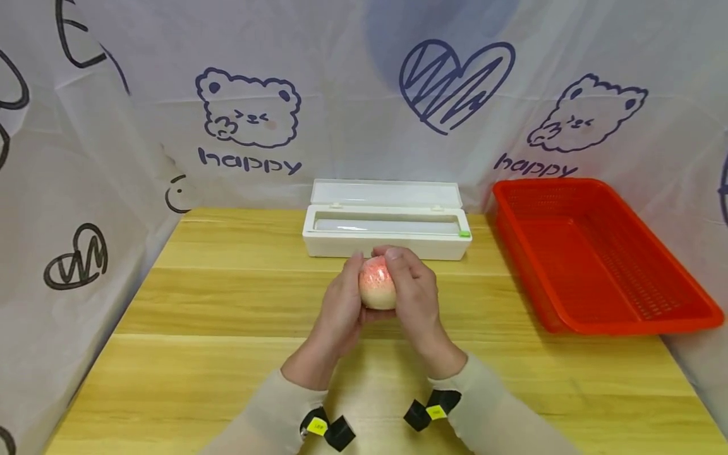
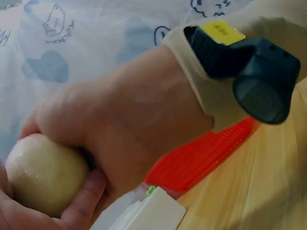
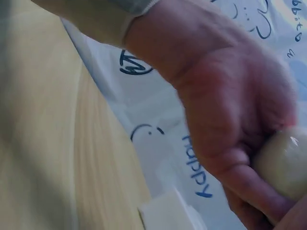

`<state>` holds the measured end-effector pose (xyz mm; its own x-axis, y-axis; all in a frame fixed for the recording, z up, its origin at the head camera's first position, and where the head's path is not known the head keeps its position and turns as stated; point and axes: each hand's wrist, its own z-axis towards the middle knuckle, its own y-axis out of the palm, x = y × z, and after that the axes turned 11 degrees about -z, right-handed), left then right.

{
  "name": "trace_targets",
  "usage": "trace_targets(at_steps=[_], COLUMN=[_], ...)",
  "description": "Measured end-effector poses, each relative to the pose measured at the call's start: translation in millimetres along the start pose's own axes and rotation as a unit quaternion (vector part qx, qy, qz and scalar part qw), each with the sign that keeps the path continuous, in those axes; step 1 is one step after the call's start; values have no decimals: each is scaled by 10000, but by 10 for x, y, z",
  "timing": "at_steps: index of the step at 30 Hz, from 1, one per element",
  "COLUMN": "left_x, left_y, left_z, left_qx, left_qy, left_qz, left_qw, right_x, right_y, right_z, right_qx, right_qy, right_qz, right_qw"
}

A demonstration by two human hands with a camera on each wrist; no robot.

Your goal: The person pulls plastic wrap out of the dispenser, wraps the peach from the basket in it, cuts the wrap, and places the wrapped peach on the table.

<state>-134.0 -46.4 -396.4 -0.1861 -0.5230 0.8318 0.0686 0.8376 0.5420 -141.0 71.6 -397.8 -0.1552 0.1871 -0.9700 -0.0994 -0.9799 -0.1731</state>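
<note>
A peach [image 1: 377, 284], pink above and pale cream below, is held between both hands over the middle of the table. Its surface looks glossy, with bright glints. My left hand [image 1: 340, 306] curls round its left side, and in the left wrist view the peach [image 2: 45, 175] sits within the fingers. From the right, my right hand [image 1: 417, 297] grips it, thumb on the upper side. The right wrist view shows part of the peach [image 3: 287, 163] beside the palm. Just beyond the hands stands a white cling film dispenser [image 1: 387, 247], its lid [image 1: 387, 193] raised.
A red plastic basket [image 1: 546, 291] with perforated sides stands at the right. The dispenser has a small green slider [image 1: 464, 234] at its right end. Behind the wooden table [image 1: 227, 309] hangs a white cloth [image 1: 352, 95] with drawn bears and hearts.
</note>
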Motion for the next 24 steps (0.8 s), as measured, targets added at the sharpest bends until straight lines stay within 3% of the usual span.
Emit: trace_targets(at_steps=[4,8,12,15,19,24], left_x=[-37,-66,-48,-12,59,120], left_y=[30,2,-45,-62,-64,-47], left_z=[-4,-3,4,5,-6,-9], left_qx=[294,649,207,-114,-143,-273], left_qy=[340,645,519,444,335,64], left_qz=[597,1022,876,936,1445,1379], left_qw=[9972,9906,9946,9946,9888,9900], right_x=[2,1,-15,-29,-41,-43], right_y=[47,24,-44,-65,-44,-34], right_z=[-40,-19,38,58,53,55], right_qx=[401,197,-253,-368,-303,-435], right_qy=[232,490,1044,1303,1175,1019], right_qz=[219,532,1441,1661,1520,1614], right_qw=[9987,9972,9837,9768,9809,9806])
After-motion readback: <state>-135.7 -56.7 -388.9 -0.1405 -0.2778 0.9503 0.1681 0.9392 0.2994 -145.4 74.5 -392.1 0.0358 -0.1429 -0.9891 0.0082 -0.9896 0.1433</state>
